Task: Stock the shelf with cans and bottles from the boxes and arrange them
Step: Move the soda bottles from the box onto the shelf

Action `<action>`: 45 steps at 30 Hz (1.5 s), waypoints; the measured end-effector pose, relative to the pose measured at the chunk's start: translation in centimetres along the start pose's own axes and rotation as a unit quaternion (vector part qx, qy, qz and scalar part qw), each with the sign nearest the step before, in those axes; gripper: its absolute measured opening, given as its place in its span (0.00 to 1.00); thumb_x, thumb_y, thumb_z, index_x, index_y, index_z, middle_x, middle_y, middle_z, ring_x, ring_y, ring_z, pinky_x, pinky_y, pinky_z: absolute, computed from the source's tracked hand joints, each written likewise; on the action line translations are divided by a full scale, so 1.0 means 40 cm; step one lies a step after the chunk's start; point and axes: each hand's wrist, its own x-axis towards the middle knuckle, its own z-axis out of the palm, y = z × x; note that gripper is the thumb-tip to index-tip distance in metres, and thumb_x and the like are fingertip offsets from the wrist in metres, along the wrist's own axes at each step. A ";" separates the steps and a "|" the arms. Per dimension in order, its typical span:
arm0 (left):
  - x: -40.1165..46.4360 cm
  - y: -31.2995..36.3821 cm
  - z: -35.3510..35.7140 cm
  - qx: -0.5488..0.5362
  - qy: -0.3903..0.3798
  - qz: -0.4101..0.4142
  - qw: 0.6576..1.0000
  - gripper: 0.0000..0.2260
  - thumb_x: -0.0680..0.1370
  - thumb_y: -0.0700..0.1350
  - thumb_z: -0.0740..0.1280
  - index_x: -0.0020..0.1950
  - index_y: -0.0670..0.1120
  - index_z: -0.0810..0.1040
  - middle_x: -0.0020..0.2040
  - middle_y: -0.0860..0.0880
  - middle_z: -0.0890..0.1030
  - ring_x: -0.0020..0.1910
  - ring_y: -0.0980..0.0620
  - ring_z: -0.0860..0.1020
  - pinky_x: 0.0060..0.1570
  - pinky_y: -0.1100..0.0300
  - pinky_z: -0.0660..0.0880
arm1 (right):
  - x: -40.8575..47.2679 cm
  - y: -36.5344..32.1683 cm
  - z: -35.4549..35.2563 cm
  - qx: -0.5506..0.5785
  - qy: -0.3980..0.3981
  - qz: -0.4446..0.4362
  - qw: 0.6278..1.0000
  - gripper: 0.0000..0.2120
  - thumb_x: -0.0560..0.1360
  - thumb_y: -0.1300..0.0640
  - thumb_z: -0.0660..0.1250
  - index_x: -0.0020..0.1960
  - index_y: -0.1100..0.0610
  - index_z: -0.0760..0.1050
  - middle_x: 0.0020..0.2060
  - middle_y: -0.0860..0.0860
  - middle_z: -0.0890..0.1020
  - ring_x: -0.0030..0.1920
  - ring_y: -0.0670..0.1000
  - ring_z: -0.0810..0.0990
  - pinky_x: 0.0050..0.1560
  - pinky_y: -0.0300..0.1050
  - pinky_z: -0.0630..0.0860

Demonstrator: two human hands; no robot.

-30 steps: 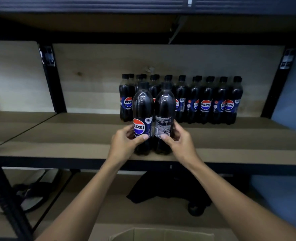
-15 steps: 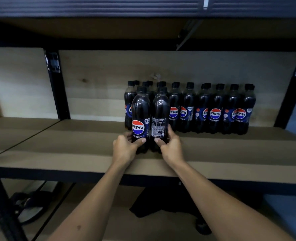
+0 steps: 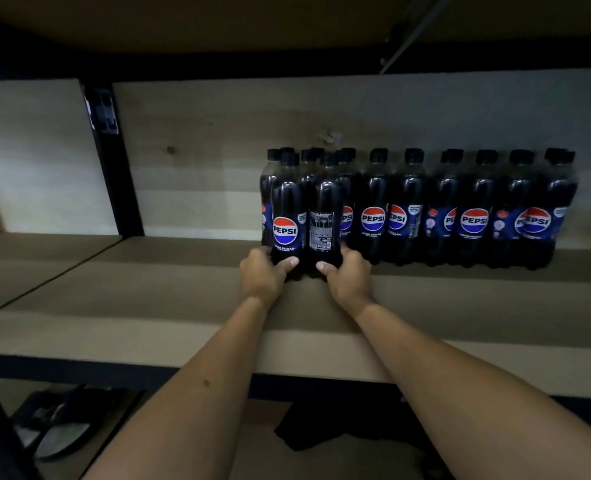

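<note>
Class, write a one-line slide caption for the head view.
Left hand and right hand hold two Pepsi bottles upright on the shelf.

Single view only, from a head-worn wide-angle camera; no second view is given, so nothing is shared. The scene is seen from in front of the shelf (image 3: 148,317), facing its back panel (image 3: 218,161) straight on and tilted slightly down. The shelf board is met at about eye level, with the underside of the upper shelf (image 3: 218,26) taken in along the top edge. Both forearms are seen entering from the bottom edge. The lower level (image 3: 322,459) is glimpsed beneath. Straight lines are bowed toward the frame edges.
</note>
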 end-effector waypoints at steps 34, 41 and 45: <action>-0.668 -0.041 -0.181 0.158 -0.120 0.160 0.967 0.18 0.75 0.38 0.67 0.66 0.41 0.77 0.71 0.43 0.72 0.73 0.45 0.67 0.71 0.57 0.61 | -0.597 0.002 -0.256 -0.068 -0.064 -0.080 0.992 0.09 0.73 0.59 0.71 0.53 0.58 0.80 0.54 0.51 0.79 0.56 0.48 0.76 0.60 0.39 0.69; -0.972 -0.251 -0.145 0.192 -0.273 -0.047 0.942 0.13 0.75 0.40 0.67 0.57 0.48 0.83 0.53 0.45 0.84 0.55 0.47 0.80 0.54 0.62 0.72 | -0.907 0.238 -0.228 -0.080 -0.205 0.092 0.971 0.10 0.74 0.60 0.71 0.55 0.56 0.80 0.51 0.50 0.82 0.53 0.47 0.78 0.59 0.45 0.75; -1.104 -0.367 -0.124 0.201 -0.384 -0.116 0.894 0.09 0.74 0.41 0.69 0.52 0.45 0.84 0.51 0.43 0.85 0.53 0.46 0.82 0.53 0.58 0.76 | -1.062 0.385 -0.221 -0.114 -0.284 0.196 0.932 0.11 0.72 0.61 0.72 0.54 0.58 0.80 0.50 0.52 0.83 0.53 0.50 0.80 0.58 0.47 0.75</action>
